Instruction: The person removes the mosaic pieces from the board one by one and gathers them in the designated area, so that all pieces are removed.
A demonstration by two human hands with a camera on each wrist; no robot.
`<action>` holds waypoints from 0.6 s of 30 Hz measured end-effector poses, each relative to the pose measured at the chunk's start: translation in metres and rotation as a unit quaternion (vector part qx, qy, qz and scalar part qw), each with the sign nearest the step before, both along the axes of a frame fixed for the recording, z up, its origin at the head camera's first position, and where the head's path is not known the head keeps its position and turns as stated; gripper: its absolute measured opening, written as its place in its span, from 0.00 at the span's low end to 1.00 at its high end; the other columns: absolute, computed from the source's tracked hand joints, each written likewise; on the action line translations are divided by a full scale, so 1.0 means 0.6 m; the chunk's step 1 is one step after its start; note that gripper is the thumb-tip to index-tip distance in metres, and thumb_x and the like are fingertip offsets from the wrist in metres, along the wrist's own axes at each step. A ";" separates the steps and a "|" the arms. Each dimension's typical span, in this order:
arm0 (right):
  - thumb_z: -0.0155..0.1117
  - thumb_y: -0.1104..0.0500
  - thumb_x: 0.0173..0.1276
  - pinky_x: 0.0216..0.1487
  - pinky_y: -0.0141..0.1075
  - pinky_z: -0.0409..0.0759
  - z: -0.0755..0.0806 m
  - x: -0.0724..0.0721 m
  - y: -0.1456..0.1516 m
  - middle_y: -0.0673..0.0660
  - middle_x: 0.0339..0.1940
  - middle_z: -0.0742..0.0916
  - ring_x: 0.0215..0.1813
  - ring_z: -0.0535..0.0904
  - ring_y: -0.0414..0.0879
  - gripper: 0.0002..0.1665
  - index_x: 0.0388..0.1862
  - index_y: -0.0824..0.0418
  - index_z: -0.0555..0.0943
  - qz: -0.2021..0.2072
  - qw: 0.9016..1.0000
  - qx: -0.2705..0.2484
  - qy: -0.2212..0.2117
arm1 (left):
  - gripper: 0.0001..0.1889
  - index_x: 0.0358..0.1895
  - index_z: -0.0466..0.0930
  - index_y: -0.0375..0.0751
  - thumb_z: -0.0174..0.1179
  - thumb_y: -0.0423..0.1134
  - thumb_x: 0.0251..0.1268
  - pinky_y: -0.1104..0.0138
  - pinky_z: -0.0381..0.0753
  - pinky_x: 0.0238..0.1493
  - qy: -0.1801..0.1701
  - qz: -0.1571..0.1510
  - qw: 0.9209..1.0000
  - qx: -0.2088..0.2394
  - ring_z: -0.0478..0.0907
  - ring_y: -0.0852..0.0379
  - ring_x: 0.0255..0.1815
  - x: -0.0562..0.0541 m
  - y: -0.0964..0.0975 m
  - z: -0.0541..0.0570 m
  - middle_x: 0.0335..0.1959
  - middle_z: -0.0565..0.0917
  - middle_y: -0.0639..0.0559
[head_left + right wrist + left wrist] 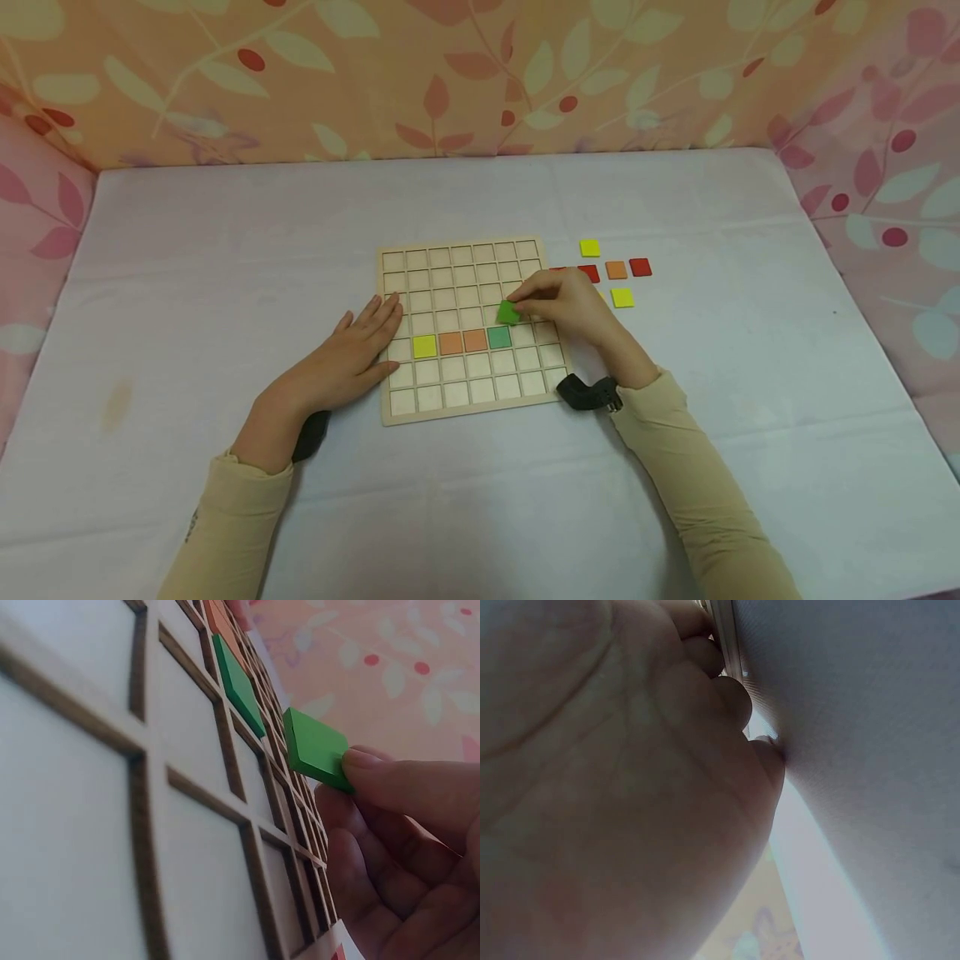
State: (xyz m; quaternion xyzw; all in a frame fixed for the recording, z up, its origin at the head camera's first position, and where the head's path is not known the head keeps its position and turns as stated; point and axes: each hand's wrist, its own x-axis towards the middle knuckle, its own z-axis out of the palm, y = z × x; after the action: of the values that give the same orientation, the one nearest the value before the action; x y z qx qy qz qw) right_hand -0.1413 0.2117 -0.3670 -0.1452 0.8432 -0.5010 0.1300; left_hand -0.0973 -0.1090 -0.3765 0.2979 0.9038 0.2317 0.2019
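Note:
A square wooden grid board (pixel 472 409) lies on the table. One of its rows bears a yellow tile (pixel 424 347), two orange tiles (pixel 451 343) and a teal-green tile (pixel 498 337) side by side. Between thumb and fingertips my right hand (pixel 566 304) pinches a bright green tile (pixel 319 746), tilted and just above the board, beyond the teal-green one. My left hand (pixel 341 358) rests on the board's left edge, fingers extended and palm down. The left wrist view mostly shows that palm (pixel 615 787) and the white cloth beside it.
Right of the board lie several loose tiles: a yellow tile (pixel 590 248), a red tile (pixel 641 267), an orange tile (pixel 617 270) and another yellow one. My right hand partly covers some. A white cloth (pixel 480 500) covers the table, and floral fabric (pixel 465 83) stands behind it.

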 end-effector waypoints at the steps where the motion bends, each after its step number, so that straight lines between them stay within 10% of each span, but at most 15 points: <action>1: 0.70 0.66 0.58 0.36 0.30 0.77 0.000 0.000 0.001 0.56 0.37 0.87 0.38 0.80 0.44 0.07 0.37 0.64 0.87 0.000 1.000 0.000 -0.001 | 0.37 0.74 0.40 0.31 0.50 0.41 0.71 0.43 0.35 0.69 0.001 0.000 1.000 0.000 0.30 0.46 0.75 0.000 0.000 0.000 0.76 0.37 0.42; 18: 0.69 0.69 0.57 0.37 0.28 0.76 0.004 -0.009 0.027 0.61 0.39 0.87 0.40 0.81 0.42 0.08 0.37 0.69 0.86 -0.010 0.999 -0.025 -0.024 | 0.37 0.74 0.39 0.31 0.50 0.41 0.71 0.43 0.35 0.69 -0.002 -0.002 1.000 0.001 0.30 0.46 0.75 -0.001 -0.001 -0.001 0.76 0.37 0.42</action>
State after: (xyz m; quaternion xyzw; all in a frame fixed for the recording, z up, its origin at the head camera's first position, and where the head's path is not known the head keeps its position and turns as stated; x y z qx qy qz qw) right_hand -0.1466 0.2277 -0.3643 -0.1284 0.8285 -0.5264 0.1415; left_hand -0.0980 -0.1096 -0.3771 0.2993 0.9027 0.2327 0.2036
